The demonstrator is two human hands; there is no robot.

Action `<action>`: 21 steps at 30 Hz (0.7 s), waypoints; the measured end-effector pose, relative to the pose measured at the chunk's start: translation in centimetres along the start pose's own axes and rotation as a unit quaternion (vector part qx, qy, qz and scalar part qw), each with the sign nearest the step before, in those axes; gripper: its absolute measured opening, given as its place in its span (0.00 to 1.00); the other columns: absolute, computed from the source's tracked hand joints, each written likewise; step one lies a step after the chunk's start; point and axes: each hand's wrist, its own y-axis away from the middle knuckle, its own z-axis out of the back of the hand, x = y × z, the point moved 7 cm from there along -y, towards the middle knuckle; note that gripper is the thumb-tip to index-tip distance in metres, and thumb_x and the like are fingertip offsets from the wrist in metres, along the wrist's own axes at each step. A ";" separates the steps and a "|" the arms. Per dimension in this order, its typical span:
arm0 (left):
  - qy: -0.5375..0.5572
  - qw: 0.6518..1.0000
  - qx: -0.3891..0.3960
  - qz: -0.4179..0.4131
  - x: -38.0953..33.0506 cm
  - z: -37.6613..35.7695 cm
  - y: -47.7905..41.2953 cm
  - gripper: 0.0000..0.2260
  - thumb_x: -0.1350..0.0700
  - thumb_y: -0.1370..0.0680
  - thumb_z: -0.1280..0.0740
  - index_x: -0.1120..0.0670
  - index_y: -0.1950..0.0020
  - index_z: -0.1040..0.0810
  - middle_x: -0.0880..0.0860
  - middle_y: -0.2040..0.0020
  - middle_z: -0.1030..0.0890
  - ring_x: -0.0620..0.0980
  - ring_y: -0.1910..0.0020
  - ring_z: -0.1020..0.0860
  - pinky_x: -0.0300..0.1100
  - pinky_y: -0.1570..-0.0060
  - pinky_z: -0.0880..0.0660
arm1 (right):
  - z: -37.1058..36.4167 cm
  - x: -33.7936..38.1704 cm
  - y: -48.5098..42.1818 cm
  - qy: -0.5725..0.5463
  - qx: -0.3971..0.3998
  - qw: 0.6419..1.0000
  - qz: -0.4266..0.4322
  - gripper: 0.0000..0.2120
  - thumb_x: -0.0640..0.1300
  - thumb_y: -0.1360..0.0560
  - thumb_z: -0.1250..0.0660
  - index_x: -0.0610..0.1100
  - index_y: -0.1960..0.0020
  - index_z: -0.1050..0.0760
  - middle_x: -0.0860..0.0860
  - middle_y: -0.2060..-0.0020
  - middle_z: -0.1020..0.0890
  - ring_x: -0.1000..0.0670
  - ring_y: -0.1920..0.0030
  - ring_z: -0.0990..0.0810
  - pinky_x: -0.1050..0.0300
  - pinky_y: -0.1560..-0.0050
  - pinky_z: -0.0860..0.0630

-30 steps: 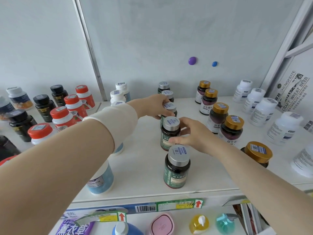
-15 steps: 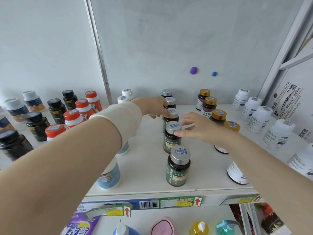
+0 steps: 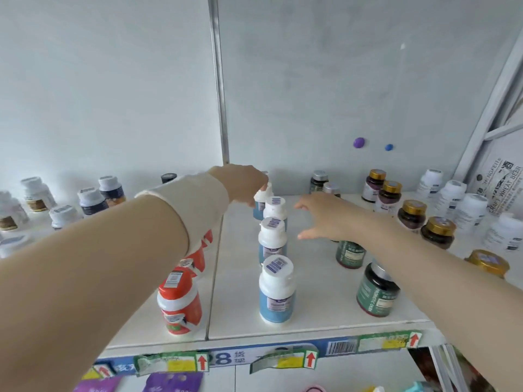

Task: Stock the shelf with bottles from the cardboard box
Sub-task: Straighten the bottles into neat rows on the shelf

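A row of several white-capped, blue-labelled bottles runs front to back on the white shelf (image 3: 311, 326); the front bottle (image 3: 276, 292) stands near the edge. My left hand (image 3: 243, 183) reaches over the rearmost blue bottle (image 3: 260, 200), fingers curled down on its cap. My right hand (image 3: 325, 217) hovers just right of the row with fingers spread, holding nothing, above a line of dark green silver-capped bottles (image 3: 377, 290). The cardboard box is out of view.
Red-capped bottles (image 3: 179, 302) stand under my left forearm. Gold-capped dark bottles (image 3: 437, 232) and white bottles (image 3: 471, 207) fill the right side. More white-capped bottles (image 3: 92, 198) sit on the left shelf beyond the metal divider post (image 3: 219, 108). Price tags hang on the shelf's front edge.
The view has swung left. Both hands left the dark green bottle row and moved to the blue bottle row; my left hand now sits on the rearmost blue bottle.
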 end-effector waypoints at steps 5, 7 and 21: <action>0.083 0.996 -0.008 -0.041 0.2 -2.2 -0.6 0.24 0.52 0.24 0.33 0.54 0.30 0.35 0.55 0.34 0.27 0.56 0.37 0.27 0.48 0.40 0.29 | -2.8 1.0 -0.1 -0.056 0.007 0.998 -0.024 0.33 0.52 0.29 0.29 0.43 0.29 0.38 0.47 0.33 0.31 0.49 0.33 0.31 0.57 0.36 0.35; 0.147 0.988 -0.010 -0.042 0.0 -3.0 -1.1 0.26 0.51 0.24 0.32 0.55 0.29 0.36 0.56 0.33 0.28 0.56 0.36 0.28 0.48 0.38 0.30 | -3.4 0.7 0.0 -0.118 -0.006 0.992 -0.041 0.34 0.53 0.30 0.28 0.45 0.30 0.37 0.48 0.34 0.29 0.51 0.36 0.29 0.58 0.38 0.33; 0.348 0.937 -0.027 -0.025 -1.5 -5.1 -3.3 0.23 0.48 0.27 0.29 0.56 0.37 0.30 0.54 0.43 0.24 0.50 0.52 0.26 0.36 0.58 0.29 | -7.9 0.0 -1.4 -0.395 -0.051 0.915 -0.061 0.26 0.47 0.34 0.24 0.49 0.40 0.29 0.56 0.49 0.22 0.54 0.49 0.23 0.70 0.58 0.30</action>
